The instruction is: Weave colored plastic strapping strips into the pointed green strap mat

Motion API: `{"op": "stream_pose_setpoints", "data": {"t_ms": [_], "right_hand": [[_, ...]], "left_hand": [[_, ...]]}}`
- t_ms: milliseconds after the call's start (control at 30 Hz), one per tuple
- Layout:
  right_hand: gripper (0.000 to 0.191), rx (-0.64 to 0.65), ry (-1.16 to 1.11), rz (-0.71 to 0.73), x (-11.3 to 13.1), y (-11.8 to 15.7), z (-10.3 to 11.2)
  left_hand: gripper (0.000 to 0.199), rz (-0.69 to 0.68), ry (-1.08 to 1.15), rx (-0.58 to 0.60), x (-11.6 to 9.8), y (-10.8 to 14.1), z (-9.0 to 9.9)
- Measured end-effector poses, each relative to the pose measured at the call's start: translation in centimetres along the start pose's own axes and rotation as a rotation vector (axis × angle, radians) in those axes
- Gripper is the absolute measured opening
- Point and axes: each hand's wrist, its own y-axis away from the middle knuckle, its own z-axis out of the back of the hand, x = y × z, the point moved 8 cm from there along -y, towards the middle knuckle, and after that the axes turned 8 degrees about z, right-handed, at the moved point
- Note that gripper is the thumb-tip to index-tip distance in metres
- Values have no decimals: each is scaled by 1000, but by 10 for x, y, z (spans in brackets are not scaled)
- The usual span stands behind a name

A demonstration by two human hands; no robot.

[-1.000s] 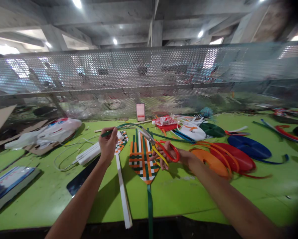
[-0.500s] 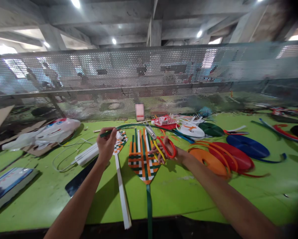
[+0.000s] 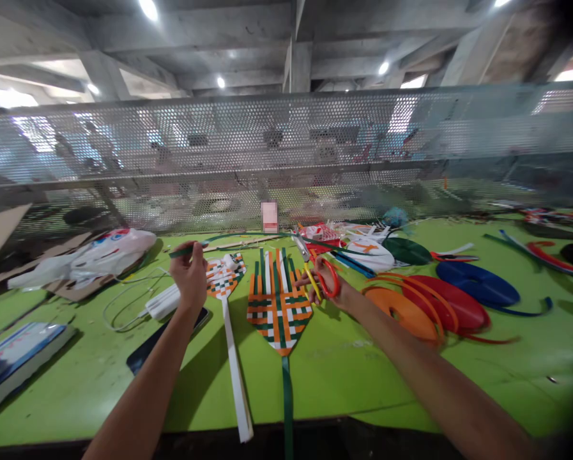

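Note:
Pinched in my left hand (image 3: pixel 190 273) is the end of a green strip (image 3: pixel 241 237), which arches rightward past the scissors. My right hand (image 3: pixel 328 286) holds scissors (image 3: pixel 330 278) with red and yellow handles, blades pointing up and left near the strip. Between my hands, a woven piece (image 3: pixel 280 313) of orange, green and white strips lies flat, its point toward me and a green tail (image 3: pixel 287 402) running over the table's front edge. A smaller checked woven piece (image 3: pixel 225 275) with a long white tail (image 3: pixel 236 370) lies just right of my left hand.
Orange (image 3: pixel 401 313), red (image 3: pixel 451 303), blue (image 3: pixel 478 282) and green (image 3: pixel 405 251) strip coils lie at right. At left are a white power strip (image 3: pixel 164 302), a dark phone (image 3: pixel 145 351), plastic bags (image 3: pixel 114 255) and cardboard (image 3: pixel 1 243). A perforated metal screen (image 3: pixel 248 153) stands behind.
My left hand has moved left with the green strip's end, uncovering more of the smaller woven piece. My right hand and the scissors have shifted only slightly.

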Motion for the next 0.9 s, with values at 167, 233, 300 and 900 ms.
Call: {"op": "stream_pose_setpoints", "data": {"t_ms": [167, 233, 300, 900], "right_hand": [[55, -49, 54, 29, -2, -2, 6], [54, -64, 74, 46, -1, 0, 6], [52, -73, 77, 58, 0, 1, 6], [55, -78, -74, -18, -14, -9, 18]], "left_hand": [[33, 59, 34, -74, 11, -8, 13], [31, 103, 39, -97, 16, -9, 17], [30, 139, 33, -131, 20, -9, 20], [34, 148, 72, -196, 26, -15, 31]]}}
